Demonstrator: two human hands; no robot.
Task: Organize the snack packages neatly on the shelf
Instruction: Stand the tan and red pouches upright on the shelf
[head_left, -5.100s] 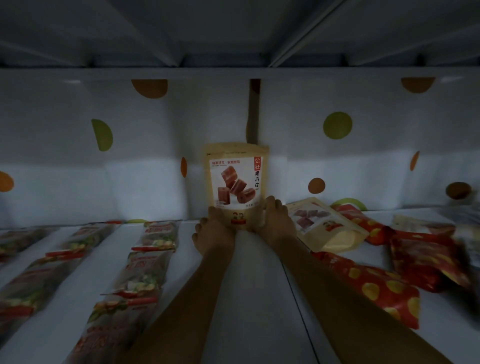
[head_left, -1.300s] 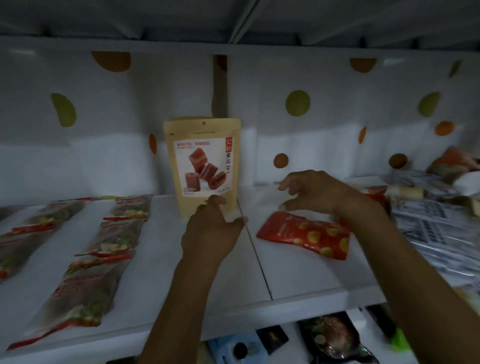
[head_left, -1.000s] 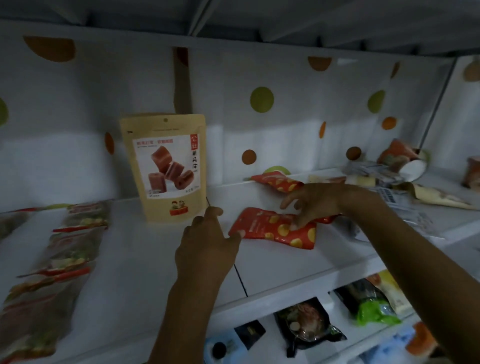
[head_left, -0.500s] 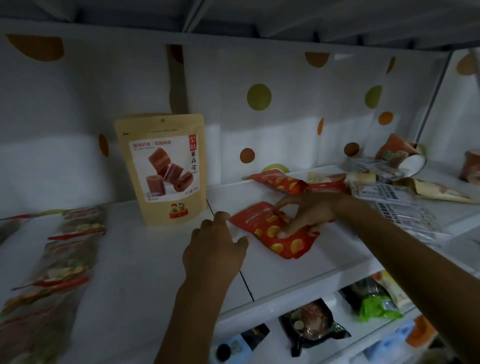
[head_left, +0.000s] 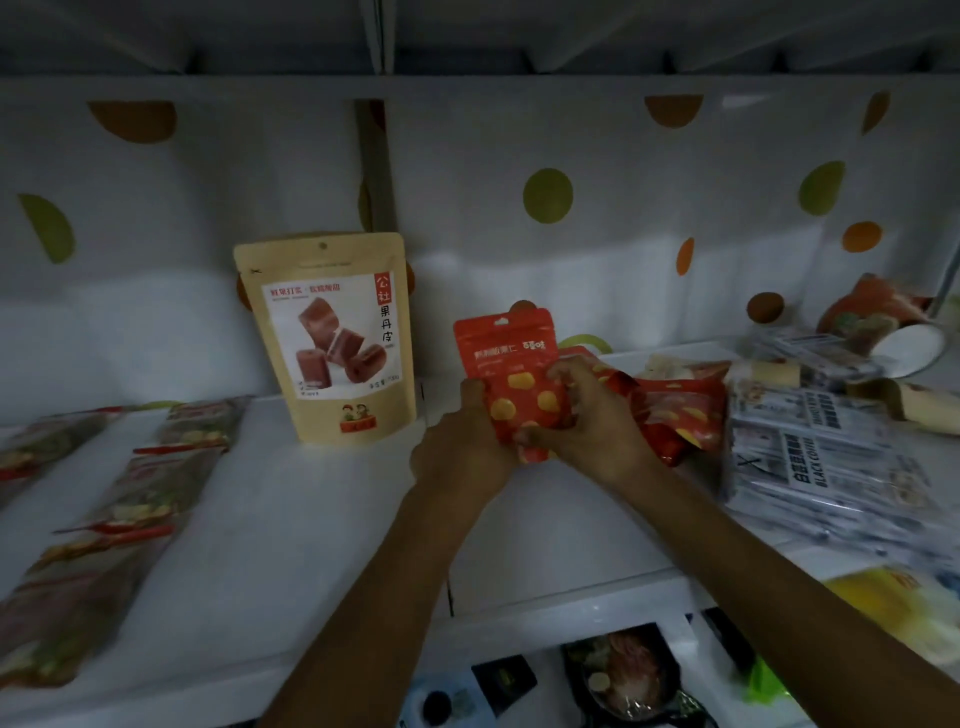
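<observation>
A small red snack pouch (head_left: 511, 358) with yellow spots stands upright near the middle of the white shelf (head_left: 291, 519). My left hand (head_left: 462, 447) grips its lower left side and my right hand (head_left: 582, 415) grips its lower right, fingers curled over the front. To its left a tan stand-up pouch (head_left: 330, 338) with a picture of brown rolls leans against the back wall. More red spotted pouches (head_left: 675, 415) lie flat just right of my right hand.
Several clear packs with red and green contents (head_left: 130, 499) lie in rows on the left. A heap of black-and-white printed sachets (head_left: 821, 457) and mixed packets fills the right. A lower shelf with dark packages (head_left: 623, 675) shows below the front edge.
The red pouch lay flat under my right hand's fingers; now both hands hold it upright. My left hand moved right onto it. The view shifted left.
</observation>
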